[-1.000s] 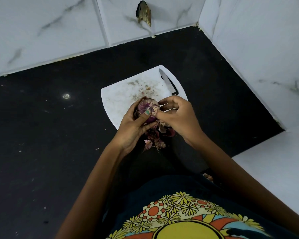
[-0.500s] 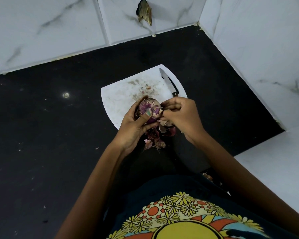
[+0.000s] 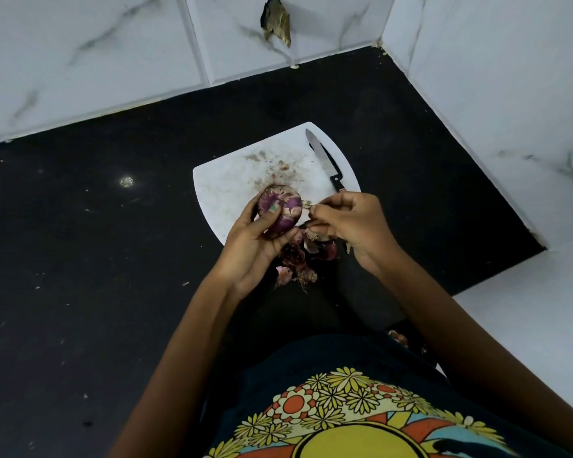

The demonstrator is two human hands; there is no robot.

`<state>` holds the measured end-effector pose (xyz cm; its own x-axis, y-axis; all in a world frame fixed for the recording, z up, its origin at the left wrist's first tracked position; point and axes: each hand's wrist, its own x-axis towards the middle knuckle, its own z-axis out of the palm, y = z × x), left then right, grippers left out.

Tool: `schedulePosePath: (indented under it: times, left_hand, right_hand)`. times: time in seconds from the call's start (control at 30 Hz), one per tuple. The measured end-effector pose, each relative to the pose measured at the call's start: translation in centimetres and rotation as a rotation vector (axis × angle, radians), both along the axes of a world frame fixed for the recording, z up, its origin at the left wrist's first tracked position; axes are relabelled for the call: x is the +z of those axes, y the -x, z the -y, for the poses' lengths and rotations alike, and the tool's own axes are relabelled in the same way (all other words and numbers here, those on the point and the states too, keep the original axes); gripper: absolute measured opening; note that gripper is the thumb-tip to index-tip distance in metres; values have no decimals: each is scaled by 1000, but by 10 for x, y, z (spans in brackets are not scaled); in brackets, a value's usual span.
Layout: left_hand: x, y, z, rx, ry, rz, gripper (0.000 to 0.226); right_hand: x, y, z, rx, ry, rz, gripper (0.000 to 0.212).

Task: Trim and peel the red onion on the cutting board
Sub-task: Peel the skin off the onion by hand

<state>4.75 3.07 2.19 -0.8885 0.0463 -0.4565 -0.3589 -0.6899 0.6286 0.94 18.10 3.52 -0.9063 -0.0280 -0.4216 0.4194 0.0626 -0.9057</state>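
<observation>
My left hand [image 3: 252,239] holds the red onion [image 3: 281,208] just above the near part of the white cutting board [image 3: 225,183]. The onion is purple with pale patches of skin still on it. My right hand [image 3: 351,223] is beside it on the right, its fingertips pinched on a thin strip of onion skin [image 3: 306,205] pulled off the bulb. A pile of peeled skins and the root end [image 3: 296,259] lies on the board's near edge, under my hands. A black-handled knife [image 3: 325,161] rests on the board's right side, blade pointing away.
The board sits on a black countertop [image 3: 96,259] in a corner of white marble-tiled walls [image 3: 477,77]. A lower white ledge [image 3: 526,309] lies to the right. The back wall tile has a broken hole [image 3: 277,23].
My right hand has drawn away to the right from the onion, pulling a strip of skin with it. My left hand has turned the onion slightly, showing more of its purple side.
</observation>
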Motion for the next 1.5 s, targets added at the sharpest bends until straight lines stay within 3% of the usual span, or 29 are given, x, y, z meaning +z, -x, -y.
schedulePosePath:
  times: [0.23,0.4,0.47,0.57,0.73,1.0,1.27,1.5]
  left_hand:
    - [5,-1,2,-17,-225,76,30]
    - [2,0,0,8,-119,61,32]
    - [0,1,-1,24,-49,33,36]
    - [0,1,-2,20,34,-9,39]
    - [3,1,-4,9,93,-48,39]
    - [0,-1,-6,8,69,-32,33]
    - [-3,2,-5,40,86,-31,41]
    - [-1,0,-8,57,110,-63,38]
  right_hand:
    - [-31,-2,-9,-5,-217,21,9]
    - [-24,1,-10,110,-272,-42,17]
    - [-7,2,-7,142,-158,-65,7]
    - [11,0,0,195,-34,-68,22]
    - [9,-5,9,164,-123,-91,23]
    - [1,-2,12,134,-176,-112,16]
    - [2,-2,5,132,-58,-96,5]
    - [-2,-6,11,112,-117,-191,17]
